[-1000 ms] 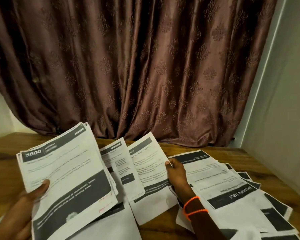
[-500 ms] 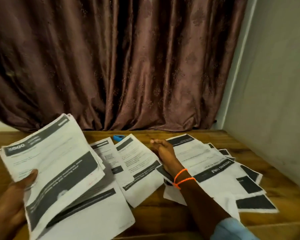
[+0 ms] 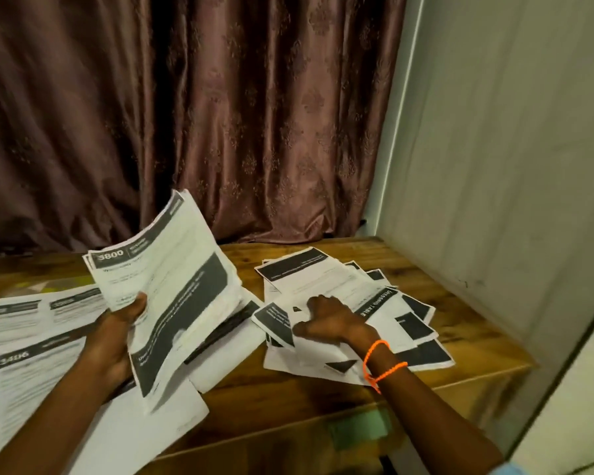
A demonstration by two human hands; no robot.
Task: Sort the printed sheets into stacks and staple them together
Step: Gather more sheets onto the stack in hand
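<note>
My left hand [image 3: 117,341] grips a thick stack of printed sheets [image 3: 172,286] headed "3800", held tilted up above the table. My right hand [image 3: 330,318], with an orange band on its wrist, lies palm down with fingers spread on a loose fan of printed sheets [image 3: 326,275] at the right of the wooden table [image 3: 288,389]. More printed sheets [image 3: 24,354], one headed "3406", lie flat at the left under my left arm. No stapler shows in this frame.
A brown patterned curtain [image 3: 220,114] hangs behind the table. A pale wall [image 3: 511,166] runs close along the table's right side. The table's front edge [image 3: 357,411] crosses below my right wrist.
The view has swung right and down. My right hand left the middle sheets and now rests on the right pile. The held stack shifted toward the centre.
</note>
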